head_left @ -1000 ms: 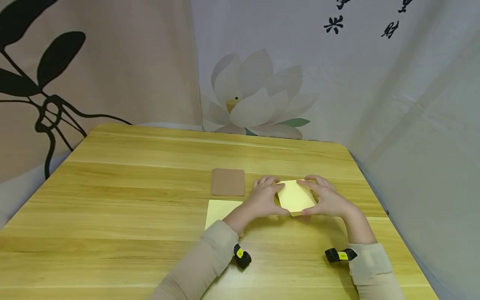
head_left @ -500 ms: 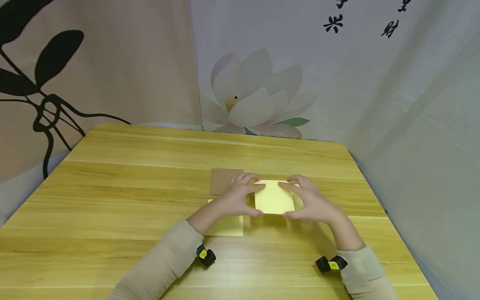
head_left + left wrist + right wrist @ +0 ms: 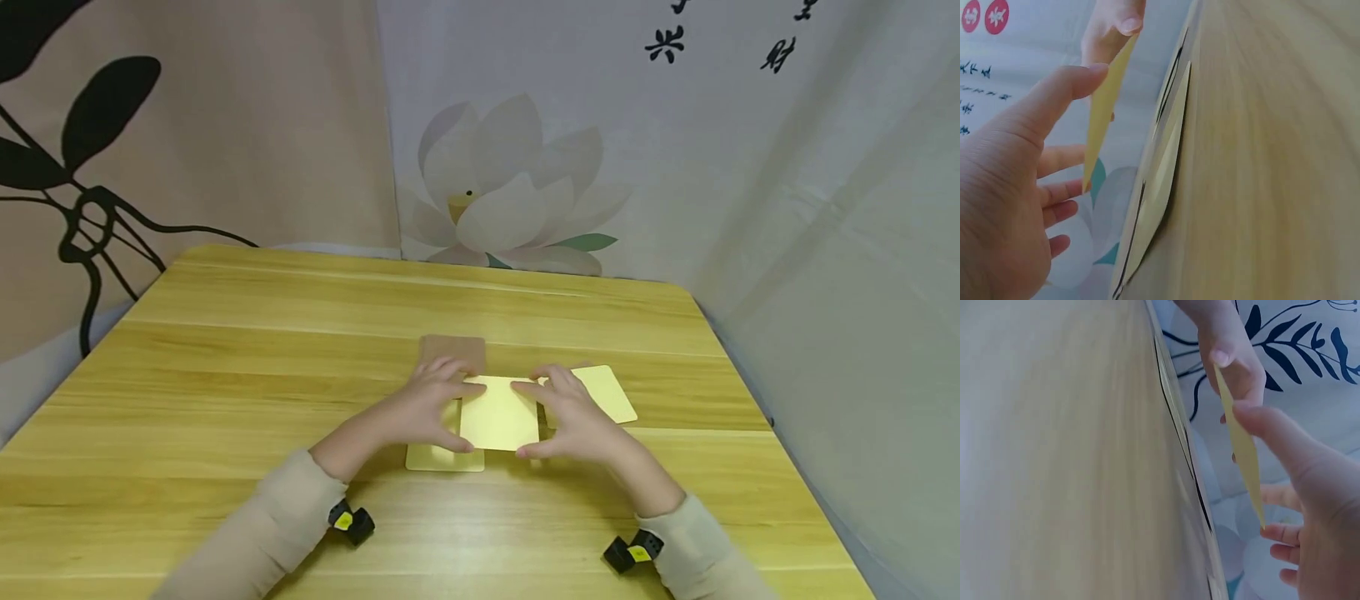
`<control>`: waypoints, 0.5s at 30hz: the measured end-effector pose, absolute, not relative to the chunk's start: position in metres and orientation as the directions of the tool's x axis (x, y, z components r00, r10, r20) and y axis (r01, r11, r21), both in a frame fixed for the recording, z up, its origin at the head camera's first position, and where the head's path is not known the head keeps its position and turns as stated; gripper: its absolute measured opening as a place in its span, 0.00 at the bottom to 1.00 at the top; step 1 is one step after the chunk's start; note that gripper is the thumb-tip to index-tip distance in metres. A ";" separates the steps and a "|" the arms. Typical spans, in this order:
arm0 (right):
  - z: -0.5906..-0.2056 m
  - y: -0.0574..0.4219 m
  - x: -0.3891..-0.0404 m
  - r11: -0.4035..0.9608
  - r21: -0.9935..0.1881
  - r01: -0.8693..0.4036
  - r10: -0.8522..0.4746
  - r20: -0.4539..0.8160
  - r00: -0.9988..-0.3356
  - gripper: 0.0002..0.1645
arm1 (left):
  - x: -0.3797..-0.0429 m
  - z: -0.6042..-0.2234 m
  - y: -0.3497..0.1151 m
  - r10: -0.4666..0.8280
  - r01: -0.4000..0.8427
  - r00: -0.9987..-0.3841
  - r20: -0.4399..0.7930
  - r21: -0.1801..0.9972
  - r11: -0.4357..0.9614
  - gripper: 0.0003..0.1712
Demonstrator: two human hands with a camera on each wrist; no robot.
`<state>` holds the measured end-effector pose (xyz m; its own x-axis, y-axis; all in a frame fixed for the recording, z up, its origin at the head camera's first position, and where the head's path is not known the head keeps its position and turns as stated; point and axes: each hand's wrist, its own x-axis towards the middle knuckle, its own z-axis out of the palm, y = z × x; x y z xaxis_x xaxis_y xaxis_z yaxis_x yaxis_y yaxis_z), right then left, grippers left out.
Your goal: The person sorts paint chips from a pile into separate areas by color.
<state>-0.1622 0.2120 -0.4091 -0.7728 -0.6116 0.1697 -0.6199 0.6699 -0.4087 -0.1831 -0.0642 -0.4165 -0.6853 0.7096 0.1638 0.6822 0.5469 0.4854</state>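
Observation:
A thin yellow square card point(image 3: 498, 414) is held up off the table between both hands. My left hand point(image 3: 427, 408) pinches its left side, thumb at the near corner and fingers toward the far one. On the opposite side my right hand point(image 3: 573, 425) grips it the same way. Both wrist views show the card point(image 3: 1107, 103) edge-on, in the air above the tabletop. Partly under the left hand and held card, another yellow card point(image 3: 446, 460) lies on the table. Behind the right hand lies a further yellow card point(image 3: 606, 393), its left part covered by that hand.
A brown square card stack point(image 3: 453, 352) lies beyond the left hand, its near part covered by the fingers. All of this is on a wood-grain table point(image 3: 300, 308). Printed cloth point(image 3: 517, 183) hangs behind the table's far edge. Each sleeve carries a small black camera point(image 3: 352, 523).
Both hands have moved left, carrying the yellow card from the right spot toward the card at left. The yellow card at right has come into view, and the left hand now covers part of the brown stack.

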 end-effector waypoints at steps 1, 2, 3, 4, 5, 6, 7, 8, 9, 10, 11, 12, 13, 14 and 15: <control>-0.409 0.208 -0.161 0.669 -0.416 -0.616 -0.612 0.162 -0.774 0.55 | -0.182 -0.417 -0.068 0.710 0.681 -0.686 0.156 0.480 0.553 0.48; -0.410 0.204 -0.160 0.672 -0.420 -0.610 -0.609 0.155 -0.778 0.55 | -0.181 -0.417 -0.071 0.711 0.679 -0.687 0.150 0.479 0.556 0.48; -0.411 0.201 -0.160 0.681 -0.419 -0.601 -0.605 0.140 -0.784 0.55 | -0.180 -0.417 -0.073 0.713 0.683 -0.685 0.149 0.473 0.556 0.48; -0.412 0.197 -0.159 0.689 -0.418 -0.592 -0.601 0.126 -0.789 0.55 | -0.179 -0.417 -0.076 0.714 0.683 -0.685 0.144 0.470 0.559 0.48; -0.412 0.193 -0.159 0.696 -0.417 -0.585 -0.598 0.115 -0.793 0.56 | -0.178 -0.418 -0.079 0.715 0.682 -0.686 0.139 0.468 0.563 0.48; -0.413 0.190 -0.159 0.704 -0.404 -0.584 -0.598 0.107 -0.794 0.56 | -0.177 -0.418 -0.081 0.714 0.681 -0.686 0.136 0.464 0.566 0.48; -0.414 0.186 -0.158 0.710 -0.390 -0.587 -0.599 0.103 -0.794 0.56 | -0.176 -0.419 -0.084 0.714 0.680 -0.688 0.133 0.463 0.569 0.49; -0.416 0.183 -0.158 0.717 -0.377 -0.586 -0.597 0.101 -0.796 0.56 | -0.176 -0.419 -0.087 0.716 0.681 -0.686 0.131 0.460 0.569 0.49; -0.417 0.179 -0.158 0.722 -0.367 -0.587 -0.596 0.101 -0.797 0.56 | -0.175 -0.420 -0.089 0.717 0.682 -0.686 0.129 0.459 0.570 0.49; -0.418 0.176 -0.158 0.722 -0.367 -0.587 -0.597 0.099 -0.796 0.56 | -0.175 -0.420 -0.092 0.715 0.677 -0.689 0.121 0.461 0.574 0.49; -0.420 0.172 -0.157 0.723 -0.364 -0.588 -0.599 0.096 -0.795 0.56 | -0.174 -0.420 -0.095 0.715 0.675 -0.690 0.116 0.462 0.576 0.49; -0.421 0.169 -0.157 0.725 -0.365 -0.584 -0.598 0.086 -0.797 0.56 | -0.173 -0.421 -0.097 0.714 0.672 -0.691 0.112 0.463 0.578 0.49; -0.422 0.165 -0.156 0.727 -0.372 -0.577 -0.596 0.077 -0.800 0.56 | -0.173 -0.421 -0.100 0.714 0.669 -0.692 0.106 0.465 0.580 0.49; -0.423 0.162 -0.155 0.727 -0.386 -0.568 -0.594 0.063 -0.802 0.56 | -0.173 -0.421 -0.102 0.712 0.665 -0.695 0.099 0.465 0.584 0.49; -0.423 0.159 -0.155 0.727 -0.397 -0.560 -0.593 0.050 -0.804 0.57 | -0.172 -0.422 -0.104 0.710 0.660 -0.698 0.093 0.466 0.589 0.49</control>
